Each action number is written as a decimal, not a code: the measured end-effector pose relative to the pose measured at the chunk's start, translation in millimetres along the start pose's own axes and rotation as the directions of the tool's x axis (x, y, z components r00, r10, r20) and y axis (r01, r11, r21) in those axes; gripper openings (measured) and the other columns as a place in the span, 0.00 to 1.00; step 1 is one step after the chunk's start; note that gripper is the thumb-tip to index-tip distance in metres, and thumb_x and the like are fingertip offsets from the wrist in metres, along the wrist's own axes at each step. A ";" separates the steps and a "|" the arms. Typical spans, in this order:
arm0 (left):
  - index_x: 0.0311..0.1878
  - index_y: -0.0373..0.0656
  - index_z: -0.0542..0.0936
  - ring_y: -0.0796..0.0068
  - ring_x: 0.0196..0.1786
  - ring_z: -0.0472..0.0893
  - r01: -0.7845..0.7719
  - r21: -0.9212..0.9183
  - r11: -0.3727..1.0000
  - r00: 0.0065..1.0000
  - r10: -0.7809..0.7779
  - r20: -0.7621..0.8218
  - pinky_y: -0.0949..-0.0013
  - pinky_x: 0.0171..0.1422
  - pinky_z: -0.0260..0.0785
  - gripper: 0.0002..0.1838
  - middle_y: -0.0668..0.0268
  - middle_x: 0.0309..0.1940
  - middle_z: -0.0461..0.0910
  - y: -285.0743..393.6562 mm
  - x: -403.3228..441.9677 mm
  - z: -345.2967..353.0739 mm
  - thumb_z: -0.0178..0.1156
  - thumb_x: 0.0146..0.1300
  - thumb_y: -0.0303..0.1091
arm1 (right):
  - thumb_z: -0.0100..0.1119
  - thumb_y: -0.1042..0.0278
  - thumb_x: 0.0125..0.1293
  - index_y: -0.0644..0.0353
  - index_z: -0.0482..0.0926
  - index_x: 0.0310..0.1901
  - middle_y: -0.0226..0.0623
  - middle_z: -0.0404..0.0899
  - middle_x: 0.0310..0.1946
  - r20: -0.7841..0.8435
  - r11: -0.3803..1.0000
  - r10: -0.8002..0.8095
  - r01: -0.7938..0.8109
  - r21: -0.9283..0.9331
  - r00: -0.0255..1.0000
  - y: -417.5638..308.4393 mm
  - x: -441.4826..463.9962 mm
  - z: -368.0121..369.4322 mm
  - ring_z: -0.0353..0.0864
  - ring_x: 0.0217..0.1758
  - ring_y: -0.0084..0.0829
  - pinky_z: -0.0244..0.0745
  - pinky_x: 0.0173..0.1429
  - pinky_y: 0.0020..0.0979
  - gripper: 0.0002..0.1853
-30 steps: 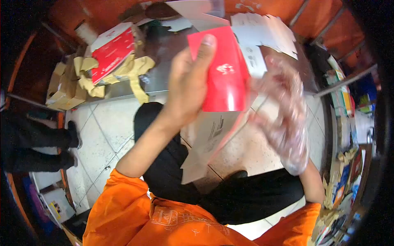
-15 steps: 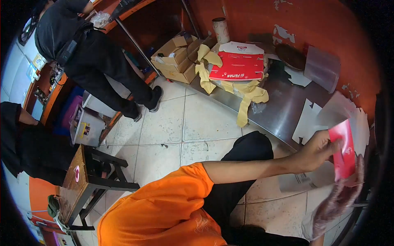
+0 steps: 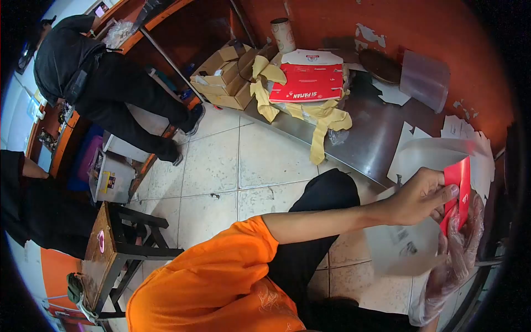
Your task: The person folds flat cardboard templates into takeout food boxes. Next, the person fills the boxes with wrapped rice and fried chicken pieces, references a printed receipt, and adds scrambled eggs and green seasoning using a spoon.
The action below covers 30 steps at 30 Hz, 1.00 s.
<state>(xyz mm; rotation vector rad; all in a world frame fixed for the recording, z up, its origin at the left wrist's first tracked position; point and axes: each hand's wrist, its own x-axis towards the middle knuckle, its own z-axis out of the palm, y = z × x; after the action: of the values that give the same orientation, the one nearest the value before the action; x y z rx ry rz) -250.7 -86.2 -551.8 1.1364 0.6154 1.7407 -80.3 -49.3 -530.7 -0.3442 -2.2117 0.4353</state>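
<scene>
At the right, my left hand (image 3: pixel 425 195) is closed on a red and white cardboard piece (image 3: pixel 458 188), thumb on its red face. My right hand (image 3: pixel 458 243), in a clear plastic glove, grips the lower right part of the same piece. Part of the cardboard, whitish with dark print (image 3: pixel 406 243), hangs below my left wrist over the floor. Behind my hands, white cut cardboard sheets (image 3: pixel 459 130) lie on the metal table (image 3: pixel 365 141).
A red printed box stack (image 3: pixel 310 83) with yellow tape, brown cartons (image 3: pixel 224 77), a cup stack (image 3: pixel 283 36) and a clear container (image 3: pixel 425 80) stand along the wall. A wooden stool (image 3: pixel 102 249) is at left, near two people in dark clothes (image 3: pixel 127 83).
The view has swung left since the first frame, bringing the stool and people in. My gloved right hand, apart from the red panel earlier, now closes on the cardboard.
</scene>
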 end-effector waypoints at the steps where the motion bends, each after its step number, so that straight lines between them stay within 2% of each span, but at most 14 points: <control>1: 0.51 0.31 0.75 0.83 0.40 0.80 0.047 0.023 0.999 0.998 -0.048 0.042 0.74 0.41 0.79 0.19 0.65 0.39 0.81 -2.8 -2.0 -0.8 0.49 0.76 0.41 | 0.59 0.74 0.65 0.60 0.78 0.60 0.55 0.62 0.69 -0.013 0.995 -0.005 0.004 -0.099 1.000 5.5 -2.7 0.2 0.65 0.71 0.52 0.66 0.69 0.46 0.20; 3: 0.51 0.30 0.75 0.83 0.40 0.80 0.092 0.043 0.995 0.992 -0.096 0.087 0.74 0.43 0.78 0.18 0.66 0.40 0.81 -8.5 -3.3 1.5 0.50 0.75 0.40 | 0.62 0.79 0.61 0.60 0.78 0.60 0.53 0.63 0.68 -0.038 0.956 -0.015 0.003 -0.293 0.999 16.7 -8.2 0.7 0.66 0.70 0.50 0.68 0.67 0.45 0.23; 7: 0.47 0.28 0.77 0.84 0.42 0.77 -0.009 -0.022 1.000 0.984 0.013 0.175 0.75 0.46 0.73 0.11 0.67 0.40 0.79 -13.5 -2.1 0.1 0.53 0.72 0.29 | 0.67 0.82 0.55 0.62 0.72 0.65 0.48 0.65 0.67 -0.171 0.953 -0.080 0.025 -0.303 0.982 20.2 -5.6 -3.1 0.68 0.67 0.46 0.69 0.66 0.40 0.33; 10: 0.43 0.30 0.76 0.85 0.42 0.76 -0.033 0.012 0.999 0.981 0.030 0.192 0.75 0.46 0.71 0.06 0.68 0.39 0.78 -16.2 1.5 -7.1 0.50 0.68 0.17 | 0.70 0.73 0.56 0.64 0.64 0.69 0.50 0.65 0.66 -0.197 0.963 0.084 -0.130 -0.236 0.977 14.6 -4.0 -1.0 0.68 0.65 0.45 0.68 0.66 0.44 0.38; 13: 0.43 0.31 0.76 0.85 0.42 0.76 -0.002 0.006 1.000 0.994 0.001 0.106 0.74 0.47 0.70 0.06 0.67 0.38 0.78 -0.9 1.5 -10.9 0.51 0.67 0.19 | 0.65 0.59 0.63 0.67 0.62 0.69 0.52 0.66 0.64 -0.340 0.979 0.087 -0.143 -0.143 0.936 11.4 0.5 -3.6 0.68 0.64 0.44 0.67 0.65 0.44 0.37; 14: 0.46 0.32 0.77 0.75 0.44 0.79 0.032 0.292 0.956 0.984 -0.081 0.158 0.68 0.52 0.71 0.09 0.60 0.39 0.80 4.9 -0.1 -17.8 0.51 0.65 0.18 | 0.64 0.56 0.65 0.68 0.61 0.69 0.52 0.67 0.64 -0.379 0.983 0.071 -0.130 -0.133 0.923 10.2 3.1 -6.7 0.69 0.63 0.44 0.66 0.65 0.44 0.37; 15: 0.46 0.32 0.77 0.75 0.44 0.79 0.033 0.288 0.957 0.984 -0.081 0.158 0.68 0.52 0.71 0.09 0.60 0.39 0.80 4.5 -4.1 -21.1 0.51 0.65 0.18 | 0.57 0.54 0.68 0.65 0.62 0.69 0.50 0.68 0.63 -0.297 0.963 0.049 -0.124 -0.239 0.954 5.4 9.6 -13.3 0.69 0.64 0.42 0.66 0.66 0.43 0.34; 17: 0.48 0.33 0.76 0.60 0.49 0.79 -0.132 0.781 0.610 0.948 -0.154 0.280 0.60 0.55 0.70 0.13 0.53 0.40 0.79 2.2 -11.3 -24.1 0.51 0.60 0.17 | 0.44 0.51 0.74 0.61 0.64 0.69 0.47 0.70 0.63 -0.120 0.893 0.030 -0.081 -0.442 0.992 -5.0 22.2 -27.4 0.71 0.65 0.39 0.65 0.67 0.41 0.29; 18: 0.50 0.33 0.75 0.50 0.53 0.75 -0.150 0.791 0.594 0.963 -0.093 0.252 0.55 0.58 0.67 0.16 0.50 0.42 0.75 2.9 -17.0 -20.4 0.53 0.57 0.17 | 0.38 0.49 0.77 0.59 0.64 0.69 0.45 0.71 0.63 -0.030 0.844 0.037 -0.047 -0.535 0.999 -7.4 23.9 -30.9 0.71 0.66 0.37 0.64 0.68 0.40 0.28; 20: 0.51 0.34 0.74 0.51 0.54 0.73 -0.175 0.810 0.559 0.972 -0.032 0.232 0.55 0.59 0.66 0.16 0.52 0.43 0.73 8.5 -13.4 -14.9 0.53 0.57 0.18 | 0.42 0.59 0.77 0.62 0.71 0.63 0.45 0.73 0.60 0.047 0.875 0.400 -0.367 -0.315 0.915 61.6 -26.6 -43.4 0.73 0.62 0.33 0.65 0.66 0.33 0.21; 23: 0.58 0.38 0.70 0.52 0.56 0.70 -0.137 0.823 0.551 0.977 -0.059 0.203 0.56 0.61 0.65 0.22 0.53 0.43 0.70 23.3 -9.2 -12.3 0.59 0.58 0.24 | 0.49 0.62 0.76 0.64 0.75 0.53 0.37 0.76 0.48 0.039 0.780 0.622 -0.624 0.044 0.782 62.2 -19.8 -33.8 0.73 0.53 0.25 0.67 0.60 0.28 0.15; 26: 0.68 0.41 0.58 0.50 0.58 0.71 -0.255 0.776 0.577 0.955 0.025 0.295 0.56 0.62 0.66 0.42 0.50 0.47 0.72 -1.9 -15.2 -15.7 0.70 0.53 0.34 | 0.51 0.57 0.75 0.63 0.75 0.44 0.29 0.74 0.37 -0.222 0.660 0.719 -0.547 0.515 0.658 54.8 -10.9 -20.3 0.71 0.41 0.20 0.68 0.50 0.24 0.15; 29: 0.65 0.35 0.60 0.50 0.57 0.74 -0.154 0.749 0.645 0.889 -0.241 0.390 0.54 0.58 0.68 0.42 0.47 0.48 0.73 -0.5 -18.6 -14.9 0.73 0.50 0.33 | 0.53 0.58 0.75 0.63 0.76 0.43 0.28 0.75 0.36 -0.005 0.642 0.668 -0.574 0.508 0.744 63.9 -17.4 -21.9 0.70 0.38 0.19 0.68 0.48 0.23 0.14; 30: 0.70 0.35 0.55 0.52 0.54 0.76 -0.153 0.775 0.614 0.848 -0.321 0.421 0.57 0.58 0.69 0.51 0.48 0.47 0.74 2.8 -14.1 -14.3 0.75 0.47 0.34 | 0.54 0.62 0.74 0.63 0.77 0.41 0.28 0.75 0.36 0.048 0.731 0.630 -0.612 0.303 0.775 55.6 -12.1 -22.9 0.70 0.37 0.18 0.68 0.45 0.23 0.11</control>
<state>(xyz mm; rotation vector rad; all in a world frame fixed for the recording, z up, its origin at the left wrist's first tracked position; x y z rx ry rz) -262.7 -99.0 -562.0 2.0721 1.1161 0.9275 -49.6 0.6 -548.9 -0.9290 -1.8798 1.1023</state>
